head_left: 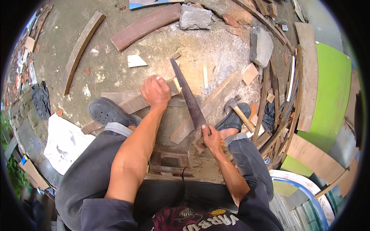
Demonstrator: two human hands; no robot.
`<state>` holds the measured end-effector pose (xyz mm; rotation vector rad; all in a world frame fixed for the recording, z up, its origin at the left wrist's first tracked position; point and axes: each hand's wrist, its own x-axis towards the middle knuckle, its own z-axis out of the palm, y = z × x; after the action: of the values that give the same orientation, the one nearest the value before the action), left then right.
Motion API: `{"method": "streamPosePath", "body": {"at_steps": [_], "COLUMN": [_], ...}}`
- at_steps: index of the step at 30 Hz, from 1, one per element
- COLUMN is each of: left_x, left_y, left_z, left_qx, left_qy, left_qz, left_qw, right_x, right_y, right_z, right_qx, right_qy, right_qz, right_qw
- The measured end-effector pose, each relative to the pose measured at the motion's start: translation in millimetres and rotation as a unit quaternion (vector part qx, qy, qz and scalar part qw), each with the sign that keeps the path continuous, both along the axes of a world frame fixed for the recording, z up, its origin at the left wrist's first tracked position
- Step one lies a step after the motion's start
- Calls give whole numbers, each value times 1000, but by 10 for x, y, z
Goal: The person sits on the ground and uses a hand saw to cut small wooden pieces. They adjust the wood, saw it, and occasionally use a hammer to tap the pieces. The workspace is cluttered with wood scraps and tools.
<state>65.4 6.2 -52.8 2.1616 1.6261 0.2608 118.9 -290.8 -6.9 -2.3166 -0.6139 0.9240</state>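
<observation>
My left hand [156, 91] is closed around a narrow wooden plank [135, 106], close to its far right end. That end has a pale, fresh-looking face. A handsaw [188, 92] with a long dark blade is in my right hand [211, 138], fingers wrapped round its wooden handle. The blade points away from me and lies against or just beside the plank's pale end; I cannot tell whether it is in a cut. My left foot, in a dark clog [110, 111], is beside the plank. A hammer [239, 112] lies by my right clog [228, 122].
Wood strips [85, 50], a reddish-brown board [146, 26] and two grey stone blocks [195, 17] lie around the concrete ground. Stacked timber and a green panel [327, 92] stand at the right. A white sack [66, 144] lies at the left. Sawdust surrounds the blade.
</observation>
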Motion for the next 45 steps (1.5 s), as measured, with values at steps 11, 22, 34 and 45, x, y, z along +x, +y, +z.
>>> {"method": "streamPosePath", "body": {"at_steps": [11,22,34,45], "left_x": [-107,-55,-174,8], "left_y": [-68,-38,-99,-333], "left_z": [88,87,212,710], "left_qx": [-41,-41,34,171], "left_qy": [30,30,-22,351], "left_qz": [-19,-12,-203,-518], "left_qw": [999,999,978,761], "right_x": [63,343,-32,-58], "right_y": [533,849,485,-155], "right_z": [-10,513,1488,2313], "right_qx": [-8,13,-19,3], "right_qy": [7,45,113,45], "right_qz": [-36,-106,-294,-233], "right_qw": [999,993,949,972]}}
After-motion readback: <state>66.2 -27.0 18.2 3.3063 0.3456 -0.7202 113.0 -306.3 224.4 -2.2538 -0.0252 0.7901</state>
